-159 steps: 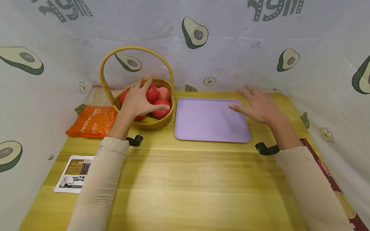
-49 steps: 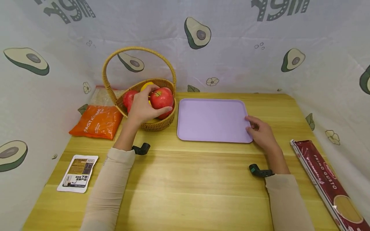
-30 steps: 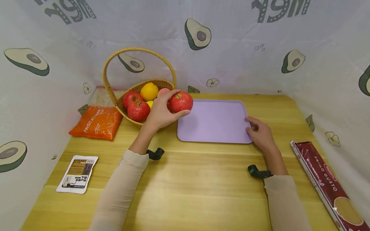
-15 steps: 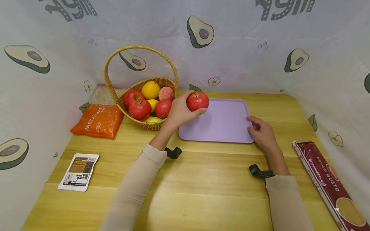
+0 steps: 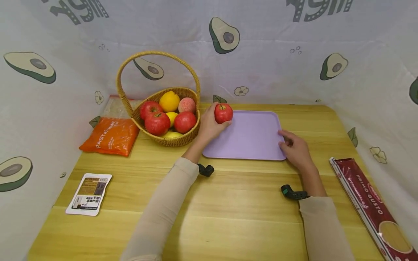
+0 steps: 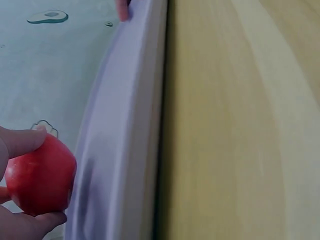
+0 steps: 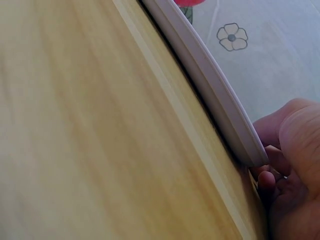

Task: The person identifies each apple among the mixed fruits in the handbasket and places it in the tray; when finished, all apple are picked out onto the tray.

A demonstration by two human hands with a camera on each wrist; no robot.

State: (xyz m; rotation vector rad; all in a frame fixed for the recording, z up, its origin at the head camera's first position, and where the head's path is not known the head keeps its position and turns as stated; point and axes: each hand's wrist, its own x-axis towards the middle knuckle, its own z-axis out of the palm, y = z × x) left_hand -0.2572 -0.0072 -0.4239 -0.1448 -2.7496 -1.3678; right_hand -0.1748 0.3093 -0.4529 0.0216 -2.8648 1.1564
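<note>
Beige-sleeved left arm (image 5: pixel 163 214) has swung right since a second ago, away from the golden wicker basket (image 5: pixel 171 142), upper left. Upper centre, the flat lavender tray (image 5: pixel 254 139): right hand (image 5: pixel 294 148) pinches its right edge, left hand (image 5: pixel 210 125) grips a round red apple (image 5: pixel 224 113) at its upper left. Likely firm, light, slippery, bruisable; cup its sides.

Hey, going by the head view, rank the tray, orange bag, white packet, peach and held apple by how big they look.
Largest: tray, partly behind the left hand
Next: orange bag
Then: white packet
Smallest: held apple and peach, too alike to rank, both partly covered
</note>
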